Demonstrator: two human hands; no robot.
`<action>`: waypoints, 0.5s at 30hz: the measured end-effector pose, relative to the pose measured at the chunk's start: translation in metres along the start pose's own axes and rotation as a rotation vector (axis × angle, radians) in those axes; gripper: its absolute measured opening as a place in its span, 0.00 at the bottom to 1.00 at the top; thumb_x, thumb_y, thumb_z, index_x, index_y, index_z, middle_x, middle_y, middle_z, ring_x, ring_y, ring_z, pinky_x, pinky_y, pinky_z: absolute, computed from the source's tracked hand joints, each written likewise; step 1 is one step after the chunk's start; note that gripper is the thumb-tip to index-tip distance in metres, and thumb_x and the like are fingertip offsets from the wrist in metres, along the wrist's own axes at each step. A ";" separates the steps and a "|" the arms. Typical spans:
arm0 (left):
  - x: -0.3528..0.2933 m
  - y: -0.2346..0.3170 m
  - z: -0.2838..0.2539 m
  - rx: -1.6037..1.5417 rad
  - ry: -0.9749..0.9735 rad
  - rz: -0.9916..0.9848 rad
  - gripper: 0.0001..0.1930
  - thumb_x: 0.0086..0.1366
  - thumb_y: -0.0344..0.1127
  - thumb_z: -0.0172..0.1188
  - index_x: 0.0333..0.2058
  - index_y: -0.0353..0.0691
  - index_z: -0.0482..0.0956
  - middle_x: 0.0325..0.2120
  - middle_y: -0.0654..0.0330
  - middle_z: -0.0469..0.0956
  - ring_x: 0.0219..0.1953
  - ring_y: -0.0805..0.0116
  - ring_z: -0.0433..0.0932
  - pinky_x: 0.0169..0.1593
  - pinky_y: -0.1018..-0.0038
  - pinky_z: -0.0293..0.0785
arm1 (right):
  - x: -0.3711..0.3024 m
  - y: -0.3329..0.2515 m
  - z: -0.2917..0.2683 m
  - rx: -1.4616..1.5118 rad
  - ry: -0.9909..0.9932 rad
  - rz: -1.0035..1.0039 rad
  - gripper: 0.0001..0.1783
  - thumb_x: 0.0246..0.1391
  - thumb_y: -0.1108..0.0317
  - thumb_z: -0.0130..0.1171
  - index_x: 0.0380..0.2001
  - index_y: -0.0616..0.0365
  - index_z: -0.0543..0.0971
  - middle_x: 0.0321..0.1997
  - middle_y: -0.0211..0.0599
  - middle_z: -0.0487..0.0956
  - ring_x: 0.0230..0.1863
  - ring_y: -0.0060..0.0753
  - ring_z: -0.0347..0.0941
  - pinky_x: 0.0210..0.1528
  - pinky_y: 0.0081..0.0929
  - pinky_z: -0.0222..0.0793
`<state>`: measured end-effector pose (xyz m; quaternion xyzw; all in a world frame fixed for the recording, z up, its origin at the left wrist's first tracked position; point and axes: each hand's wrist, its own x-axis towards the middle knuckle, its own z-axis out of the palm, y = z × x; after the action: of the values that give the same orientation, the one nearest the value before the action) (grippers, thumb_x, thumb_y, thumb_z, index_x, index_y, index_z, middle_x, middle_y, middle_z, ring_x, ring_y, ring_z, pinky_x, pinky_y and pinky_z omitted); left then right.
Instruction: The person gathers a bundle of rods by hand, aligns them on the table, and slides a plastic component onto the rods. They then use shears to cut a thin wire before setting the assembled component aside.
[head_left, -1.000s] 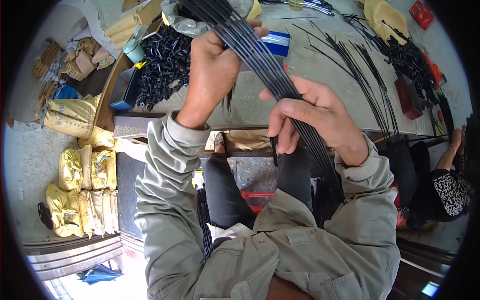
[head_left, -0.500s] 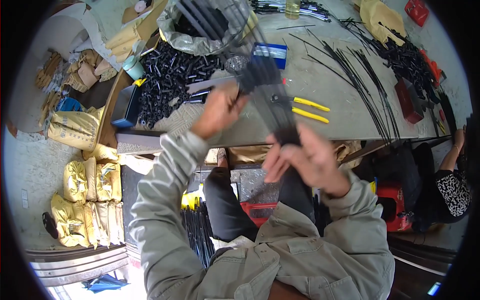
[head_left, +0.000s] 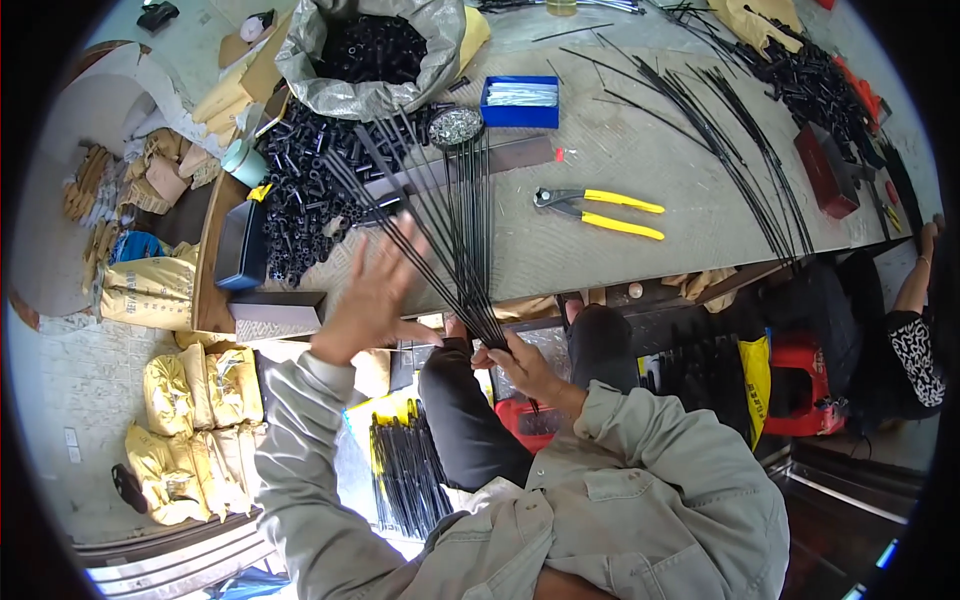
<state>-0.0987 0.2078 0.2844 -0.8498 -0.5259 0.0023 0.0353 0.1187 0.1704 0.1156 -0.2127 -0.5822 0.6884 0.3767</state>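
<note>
A bundle of thin black rods (head_left: 462, 262) fans out upward over the worktable's near edge. Its gathered lower end is gripped by my right hand (head_left: 532, 366), near my knees. To the left of the bundle, my left hand (head_left: 372, 298) is open with fingers spread and holds nothing; it is slightly blurred, and whether its fingers touch the leftmost rods I cannot tell. Beyond the rods' tips sits a small round dish of shiny metal bits (head_left: 456, 126). Yellow-handled pincers (head_left: 605, 208) lie on the table right of the bundle.
Black plastic fittings (head_left: 310, 180) are heaped at the left, beside a sack (head_left: 300, 75) of more. A blue box (head_left: 520, 116) holds pale metal pins. Loose black rods (head_left: 700, 150) lie at right. Finished-looking bundles (head_left: 408, 465) stand by my left leg. Another person's arm (head_left: 915, 280) shows far right.
The rod bundle has come down from a blurred, raised position toward my lap. My left hand has opened and moved left, off the rods' middle; my right hand has lowered and moved left.
</note>
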 end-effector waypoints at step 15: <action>0.026 0.037 0.036 -0.174 0.252 0.166 0.41 0.51 0.58 0.53 0.57 0.36 0.58 0.58 0.52 0.58 0.60 0.56 0.56 0.60 0.64 0.54 | 0.058 -0.181 -0.069 -1.042 -0.635 -0.091 0.15 0.53 0.60 0.51 0.39 0.59 0.72 0.31 0.43 0.77 0.32 0.45 0.74 0.33 0.35 0.69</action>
<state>-0.0553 0.2167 0.2472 -0.8838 -0.4434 -0.1468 0.0267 0.1821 0.2658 0.2819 -0.1283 -0.9347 0.3260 0.0600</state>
